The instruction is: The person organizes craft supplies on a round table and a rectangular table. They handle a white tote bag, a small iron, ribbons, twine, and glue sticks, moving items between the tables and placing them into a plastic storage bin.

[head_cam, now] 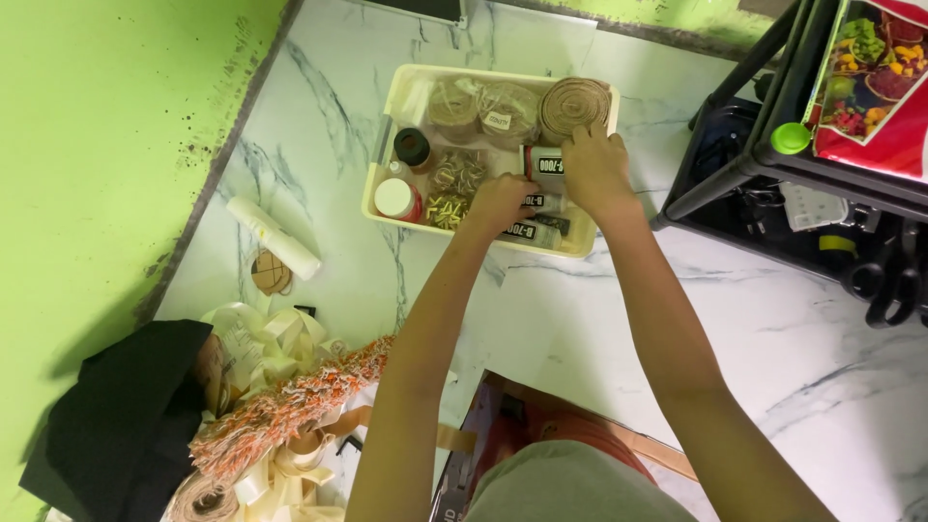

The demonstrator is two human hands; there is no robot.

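Observation:
A cream plastic tray (406, 75) sits on the marble floor, filled with craft supplies. Both my hands reach into its right half. My left hand (500, 201) rests on glue tubes lying near the tray's front edge, fingers curled over them. My right hand (592, 164) grips an upright glue tube (547, 162) just below a roll of jute twine (574, 104). Other twine spools (481, 106), a dark-capped jar (412, 146) and a red jar with a white lid (396, 199) fill the tray's left and back.
A white roll (274, 238) and a small wooden disc (272, 274) lie left of the tray. Cream ribbons (266, 346), an orange fringed trim (290, 406) and black cloth (126, 411) are piled at lower left. A black shelf rack (773, 164) stands at right.

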